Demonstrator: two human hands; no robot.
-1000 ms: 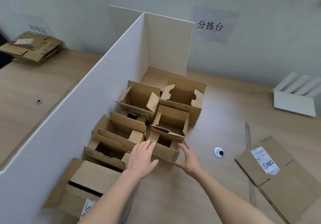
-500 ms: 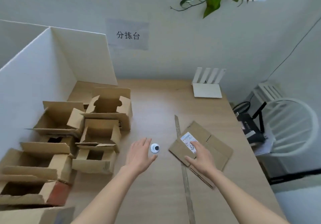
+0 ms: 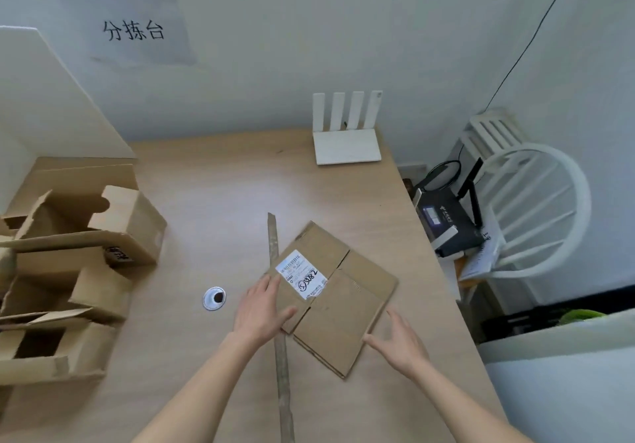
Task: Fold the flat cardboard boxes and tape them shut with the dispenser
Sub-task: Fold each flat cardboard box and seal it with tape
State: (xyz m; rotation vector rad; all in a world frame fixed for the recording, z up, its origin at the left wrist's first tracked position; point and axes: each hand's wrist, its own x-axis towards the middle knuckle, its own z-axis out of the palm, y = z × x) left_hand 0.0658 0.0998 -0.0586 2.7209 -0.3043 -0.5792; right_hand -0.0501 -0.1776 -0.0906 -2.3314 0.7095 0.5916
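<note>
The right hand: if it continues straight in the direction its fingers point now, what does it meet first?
Probably the flat cardboard box. The right hand is open beside its near right edge, fingers pointing up-left toward it. Whether the fingertips already touch the edge is unclear.

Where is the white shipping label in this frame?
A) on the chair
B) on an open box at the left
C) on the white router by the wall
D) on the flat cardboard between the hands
D: the label sits on the flat cardboard, just beyond the left hand.
</note>
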